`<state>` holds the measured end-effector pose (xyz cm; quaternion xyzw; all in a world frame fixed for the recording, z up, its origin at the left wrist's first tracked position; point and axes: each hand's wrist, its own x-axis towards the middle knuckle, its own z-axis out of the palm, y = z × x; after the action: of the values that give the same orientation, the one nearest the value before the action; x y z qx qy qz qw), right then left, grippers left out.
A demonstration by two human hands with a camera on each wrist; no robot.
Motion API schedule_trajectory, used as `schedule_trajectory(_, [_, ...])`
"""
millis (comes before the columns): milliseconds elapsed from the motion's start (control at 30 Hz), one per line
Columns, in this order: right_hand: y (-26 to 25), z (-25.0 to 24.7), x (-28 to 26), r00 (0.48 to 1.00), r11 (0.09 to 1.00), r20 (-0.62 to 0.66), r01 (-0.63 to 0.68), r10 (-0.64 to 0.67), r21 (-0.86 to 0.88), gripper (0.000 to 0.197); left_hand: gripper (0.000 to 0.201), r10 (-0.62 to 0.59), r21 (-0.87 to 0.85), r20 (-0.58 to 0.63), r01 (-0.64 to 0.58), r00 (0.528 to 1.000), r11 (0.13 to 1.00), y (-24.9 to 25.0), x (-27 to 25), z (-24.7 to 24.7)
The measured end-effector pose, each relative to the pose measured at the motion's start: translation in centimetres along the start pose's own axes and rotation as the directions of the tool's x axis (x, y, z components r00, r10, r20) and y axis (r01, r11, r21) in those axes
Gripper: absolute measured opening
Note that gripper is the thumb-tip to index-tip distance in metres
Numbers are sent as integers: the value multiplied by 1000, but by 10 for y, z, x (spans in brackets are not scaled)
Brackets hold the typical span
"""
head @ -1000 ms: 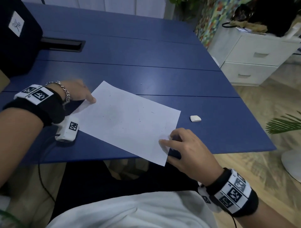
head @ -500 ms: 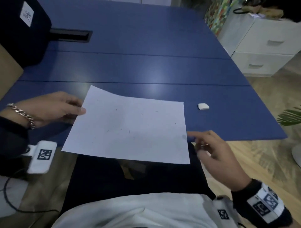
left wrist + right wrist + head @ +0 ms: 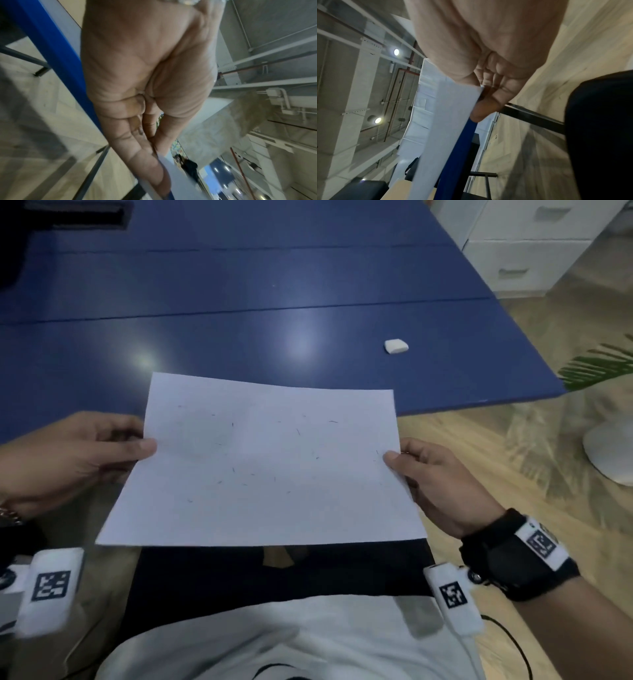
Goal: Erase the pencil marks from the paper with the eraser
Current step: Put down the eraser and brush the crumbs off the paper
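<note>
Your left hand (image 3: 73, 455) and right hand (image 3: 435, 486) each pinched a side edge of the paper (image 3: 263, 463), thumbs on top, holding it between them over your lap. Small pencil marks (image 3: 233, 424) dotted it. The eraser (image 3: 396, 346) lay past your right hand on the blue table (image 3: 239, 296). No writing could be read. Only your wrist views showed ceiling lights (image 3: 396, 52).
</note>
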<state>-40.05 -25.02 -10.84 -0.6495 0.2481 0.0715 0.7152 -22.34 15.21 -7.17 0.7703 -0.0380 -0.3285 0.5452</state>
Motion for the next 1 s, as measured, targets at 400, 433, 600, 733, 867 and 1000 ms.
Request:
schedule_trajectory(400, [92, -107, -45, 974, 975, -66, -211, 215, 66, 30, 44, -86, 6, 422, 92, 902, 996, -27, -8, 134])
schedule_trajectory(433, [99, -116, -39, 973, 974, -62, -217, 221, 65, 30, 45, -98, 2, 432, 108, 896, 994, -29, -2, 144])
schedule_trajectory(600, [128, -152, 22, 974, 973, -43, -221, 224, 63, 32, 42, -137, -14, 342, 151, 930, 988, -32, 40, 187])
schedule_trajectory(733, [152, -173, 80, 973, 972, -32, -227, 230, 65, 32, 34, -116, 40, 251, 110, 961, 993, -25, 78, 217])
schedule_trajectory(867, [185, -188, 125, 952, 952, -73, -288, 296, 105, 31, 31, -152, 196, 191, 114, 970, 974, -20, 125, 248])
schedule_trajectory(1000, [220, -200, 160, 925, 934, -144, -335, 352, 127, 27, 12, -165, 296, 105, 128, 981, 947, -19, 168, 283])
